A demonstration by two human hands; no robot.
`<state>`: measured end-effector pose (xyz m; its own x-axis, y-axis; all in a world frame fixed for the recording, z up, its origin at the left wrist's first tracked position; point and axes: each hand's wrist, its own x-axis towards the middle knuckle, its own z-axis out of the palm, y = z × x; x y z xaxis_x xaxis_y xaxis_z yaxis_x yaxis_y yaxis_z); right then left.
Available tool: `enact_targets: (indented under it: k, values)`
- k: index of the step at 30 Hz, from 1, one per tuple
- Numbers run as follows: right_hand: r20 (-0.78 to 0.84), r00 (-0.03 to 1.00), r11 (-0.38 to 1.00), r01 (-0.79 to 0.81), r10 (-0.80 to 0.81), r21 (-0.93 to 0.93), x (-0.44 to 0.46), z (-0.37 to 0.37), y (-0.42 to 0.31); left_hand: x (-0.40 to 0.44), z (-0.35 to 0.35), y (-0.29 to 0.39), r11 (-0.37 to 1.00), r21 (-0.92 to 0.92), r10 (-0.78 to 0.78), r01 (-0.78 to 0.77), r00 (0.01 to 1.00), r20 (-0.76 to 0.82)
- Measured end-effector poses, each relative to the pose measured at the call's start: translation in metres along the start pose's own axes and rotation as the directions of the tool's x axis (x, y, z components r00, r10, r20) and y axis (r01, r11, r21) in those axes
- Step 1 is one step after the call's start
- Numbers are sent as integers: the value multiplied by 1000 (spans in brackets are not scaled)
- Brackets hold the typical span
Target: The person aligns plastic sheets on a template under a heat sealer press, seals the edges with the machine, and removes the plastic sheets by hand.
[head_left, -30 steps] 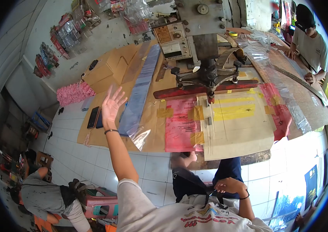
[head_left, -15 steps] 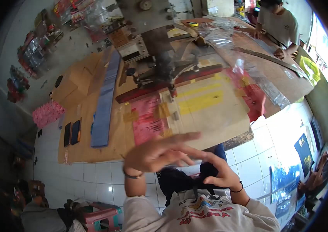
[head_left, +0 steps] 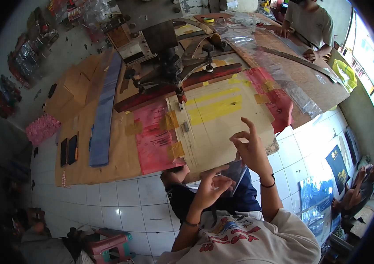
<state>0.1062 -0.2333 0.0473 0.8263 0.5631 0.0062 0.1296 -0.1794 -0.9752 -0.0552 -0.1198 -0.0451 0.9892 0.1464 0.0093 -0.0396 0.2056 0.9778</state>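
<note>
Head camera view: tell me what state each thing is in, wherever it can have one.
Left hand: fingers curled, grip unclear
Right hand: raised, index finger extended, grip unclear
Clear plastic: tilted, off the floor
Cream board: flat, yellow-taped
Red bar: level or pressed down, cannot tell
Blue strip: flat
Two phones: flat, screens dark

Our table (head_left: 123, 147) spans mid-frame, left to centre.
On its left we see two phones (head_left: 73, 148) side by side, a strip (head_left: 105, 114) right of them, and a box (head_left: 76, 86) behind them; at centre lies a board (head_left: 235, 132), with a press (head_left: 160, 37) behind it toward upper centre. In front of the board, at lower centre, a sheet (head_left: 237, 170) is between our left hand (head_left: 211, 189) and right hand (head_left: 254, 152); a stool (head_left: 107, 240) stands at lower left.
</note>
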Motion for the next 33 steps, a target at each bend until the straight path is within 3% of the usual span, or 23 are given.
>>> enact_targets:
  k: [4,6,7,8,9,11,12,15,16,18,21,24,27,30,33]
  values:
    - [42,991,962,131,-124,-241,10,-3,6,-19,6,-3,993,-117,-59,32,970,-237]
    - [64,962,880,269,-266,-391,21,-3,15,-18,-2,9,989,144,72,-27,946,-316]
    - [60,963,860,263,-263,-438,26,-3,14,-16,-6,17,959,278,148,-53,931,-334]
    - [55,964,838,255,-262,-483,30,-3,13,-14,-4,36,934,348,74,79,911,-406]
    - [49,964,813,248,-262,-526,34,-3,12,-8,-5,48,787,617,272,11,891,-363]
    - [163,950,707,308,-268,-637,56,-5,21,18,-16,71,258,963,601,-79,794,-96]
    - [219,942,647,335,-255,-686,65,-6,27,30,-28,74,352,932,470,-84,877,-99]
    - [285,859,445,472,-424,-761,86,-4,35,81,-64,83,-26,975,324,-221,921,217]
    - [346,825,428,537,-447,-727,96,-5,40,91,-74,82,-114,973,204,-201,954,221]
    - [461,740,393,659,-489,-641,118,-3,55,101,-80,74,-114,971,222,-212,947,233]
    - [545,614,223,755,-571,-617,138,3,76,110,-88,81,-133,963,179,-236,950,258]
    - [679,653,309,758,-336,-575,143,-4,33,117,-91,92,-136,942,170,-306,930,326]
    - [797,585,333,789,-152,-516,165,1,-2,135,-104,108,-91,920,120,-380,913,389]
    - [837,385,297,912,-388,-282,198,11,20,156,-118,115,-16,896,11,-443,896,443]
    - [734,377,307,922,-565,-237,205,13,43,165,-135,107,24,870,3,-492,870,492]
